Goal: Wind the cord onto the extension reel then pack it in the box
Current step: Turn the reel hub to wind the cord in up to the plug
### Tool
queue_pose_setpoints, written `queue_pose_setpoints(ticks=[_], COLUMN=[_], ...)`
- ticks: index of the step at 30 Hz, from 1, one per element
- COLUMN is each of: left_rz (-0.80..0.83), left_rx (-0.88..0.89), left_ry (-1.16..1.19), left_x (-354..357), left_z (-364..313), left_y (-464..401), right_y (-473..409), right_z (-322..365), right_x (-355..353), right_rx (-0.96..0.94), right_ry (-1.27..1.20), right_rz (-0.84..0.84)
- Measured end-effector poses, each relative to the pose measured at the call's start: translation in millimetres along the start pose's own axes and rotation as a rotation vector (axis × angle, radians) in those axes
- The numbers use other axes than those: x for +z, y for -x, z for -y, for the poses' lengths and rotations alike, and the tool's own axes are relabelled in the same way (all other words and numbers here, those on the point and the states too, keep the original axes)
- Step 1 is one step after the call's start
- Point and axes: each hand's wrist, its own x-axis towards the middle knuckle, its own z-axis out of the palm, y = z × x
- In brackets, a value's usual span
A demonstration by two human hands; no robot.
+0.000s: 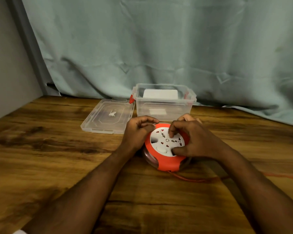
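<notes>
Clear plastic box (164, 105), lid off, upper centre of frame; a white rectangular item shows inside. Flat clear lid (108, 117) lies left of it on the wood-grain counter (49, 149). Round orange-and-white extension reel (166, 147) at centre. Left hand (139, 130) fingers curled on its rim; right hand (191, 141) fingers grip its white face. Orange cord (193, 179) trails right.

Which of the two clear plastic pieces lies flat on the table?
The lid, left of the box. It lies flat and low, while the box stands upright and open, with red latches.
</notes>
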Motion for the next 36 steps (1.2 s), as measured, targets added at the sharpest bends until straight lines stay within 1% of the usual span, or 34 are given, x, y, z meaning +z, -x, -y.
queue_pose_setpoints(ticks=[4,7,11,14,18,21,25,29,33,36], left_rz=[-0.025,-0.059,-0.075,-0.072,-0.072,-0.049,-0.018,-0.007,0.013,0.012], left_rx=[-0.001,-0.003,-0.005,-0.012,-0.02,-0.023,-0.038,-0.052,-0.041,-0.033], left_ry=[-0.018,-0.004,0.037,0.041,0.059,0.056,0.07,0.121,0.161,0.153], left_x=[0,-1,-2,-2,-2,-2,-2,-2,-3,-2], left_z=[4,5,4,4,5,5,1,-2,-4,-4], left_y=[-2,-3,-2,-3,-4,-4,-3,-1,0,0], right_y=[-2,-4,-7,-8,-5,-2,-1,-4,-2,-1], right_z=[4,9,20,24,19,16,13,14,13,12], right_x=[6,15,30,35,27,14,3,-2,-3,-6], right_rx=[0.001,0.018,0.092,0.11,0.025,-0.054,-0.086,-0.135,-0.046,-0.037], right_ry=[0.102,0.162,0.15,0.159,0.147,0.058,-0.01,0.052,0.056,0.046], right_rz=[-0.045,-0.133,-0.25,-0.285,-0.212,-0.117,-0.05,-0.03,0.022,0.053])
